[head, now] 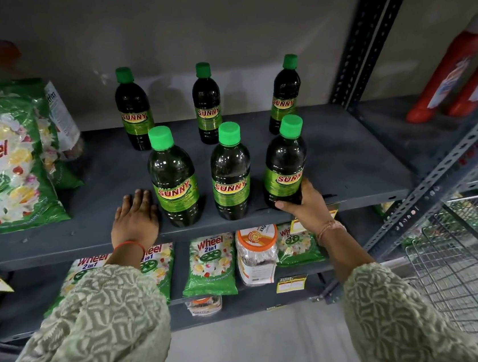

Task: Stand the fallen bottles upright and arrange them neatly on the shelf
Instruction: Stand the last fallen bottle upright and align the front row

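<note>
Several dark bottles with green caps and "SUNNY" labels stand upright on the grey shelf (347, 150), in a back row and a front row. The front row holds a left bottle (173, 176), a middle bottle (231, 172) and a right bottle (285, 163). My right hand (306, 206) grips the base of the front right bottle near the shelf's front edge. My left hand (135, 219) rests flat on the shelf, fingers apart, just left of the front left bottle, beside its base. The back row has bottles at left (133, 109), middle (206, 104) and right (284, 95).
Green detergent bags (6, 159) lean at the shelf's left end. Red bottles (457, 72) stand on the neighbouring shelf to the right. Below are more detergent bags (210, 264) and a jar (256, 253). A wire basket (467, 259) sits at lower right.
</note>
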Demonstrator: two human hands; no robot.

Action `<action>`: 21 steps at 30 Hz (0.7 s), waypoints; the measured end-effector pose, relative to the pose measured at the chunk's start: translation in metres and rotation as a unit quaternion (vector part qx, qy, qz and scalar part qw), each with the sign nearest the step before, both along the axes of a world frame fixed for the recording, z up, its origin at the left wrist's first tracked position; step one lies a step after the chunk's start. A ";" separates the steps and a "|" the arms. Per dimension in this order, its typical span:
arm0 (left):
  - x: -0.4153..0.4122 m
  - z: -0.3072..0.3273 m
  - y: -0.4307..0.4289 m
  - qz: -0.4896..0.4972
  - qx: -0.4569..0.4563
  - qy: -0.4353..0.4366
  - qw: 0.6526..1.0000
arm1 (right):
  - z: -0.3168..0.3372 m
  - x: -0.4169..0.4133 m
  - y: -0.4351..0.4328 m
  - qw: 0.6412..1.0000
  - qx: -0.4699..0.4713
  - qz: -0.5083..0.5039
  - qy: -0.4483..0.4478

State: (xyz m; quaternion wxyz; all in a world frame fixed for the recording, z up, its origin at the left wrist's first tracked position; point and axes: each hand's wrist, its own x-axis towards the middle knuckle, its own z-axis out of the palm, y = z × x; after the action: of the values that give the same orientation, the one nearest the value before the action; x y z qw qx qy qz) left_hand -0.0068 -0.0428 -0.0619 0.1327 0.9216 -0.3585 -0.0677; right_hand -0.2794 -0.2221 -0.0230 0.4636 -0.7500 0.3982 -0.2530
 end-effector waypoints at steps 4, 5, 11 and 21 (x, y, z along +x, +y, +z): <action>0.002 -0.001 -0.003 0.007 -0.034 0.017 0.999 | -0.002 -0.001 0.001 1.000 0.009 0.010 0.000; 0.001 0.003 -0.001 0.029 -0.076 0.045 0.996 | -0.003 -0.001 0.000 1.000 0.014 0.011 -0.004; -0.098 0.021 0.046 0.134 -0.393 0.011 0.910 | -0.011 -0.001 0.003 0.995 0.044 -0.005 -0.093; -0.174 0.022 -0.040 0.048 -0.350 0.222 0.909 | -0.019 0.003 0.006 0.993 -0.093 -0.070 -0.036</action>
State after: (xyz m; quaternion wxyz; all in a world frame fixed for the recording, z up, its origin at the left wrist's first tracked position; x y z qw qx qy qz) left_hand -0.1812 -0.0832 -0.0395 0.5258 0.7933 -0.2760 -0.1346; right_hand -0.2763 -0.2157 -0.0424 0.3870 -0.7503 0.4080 -0.3477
